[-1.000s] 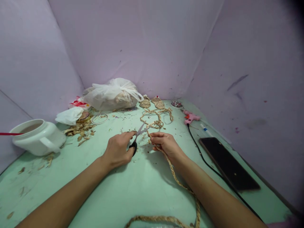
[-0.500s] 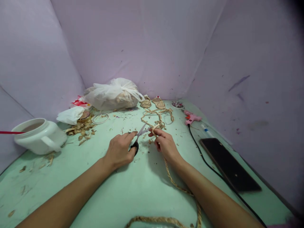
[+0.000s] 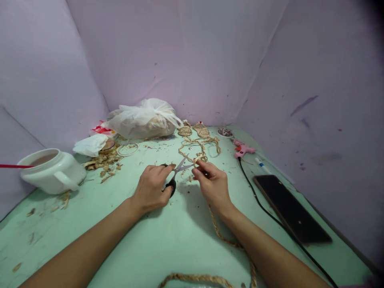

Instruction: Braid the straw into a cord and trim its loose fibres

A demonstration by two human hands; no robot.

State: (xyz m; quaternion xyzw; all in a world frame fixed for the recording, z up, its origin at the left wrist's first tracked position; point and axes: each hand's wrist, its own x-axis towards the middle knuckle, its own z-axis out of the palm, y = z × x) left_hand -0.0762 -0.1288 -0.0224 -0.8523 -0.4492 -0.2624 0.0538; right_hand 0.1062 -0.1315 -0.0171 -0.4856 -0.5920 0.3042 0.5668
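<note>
My left hand (image 3: 153, 186) grips a pair of scissors (image 3: 177, 173) by its black handles, with the blades spread apart and pointing to the right. Close to the blade tips, my right hand (image 3: 212, 186) is closed with its fingers pinched on a braided straw rope (image 3: 218, 232). Part of the rope is hidden under my right hand and forearm. From there it runs down to the near edge, and more of it lies in loops (image 3: 192, 145) beyond the hand.
A tied white plastic bag (image 3: 147, 120) sits at the back. On the left are a white pot (image 3: 51, 176), straw scraps (image 3: 102, 163) and a ring (image 3: 128, 149). To the right lie a pink glue gun (image 3: 243, 149) with a black cord, a marker (image 3: 262, 165) and a dark phone (image 3: 292, 210).
My right hand has turned, its thumb coming up towards the fingertips. The scissors' blades have shifted slightly to the right and remain apart.
</note>
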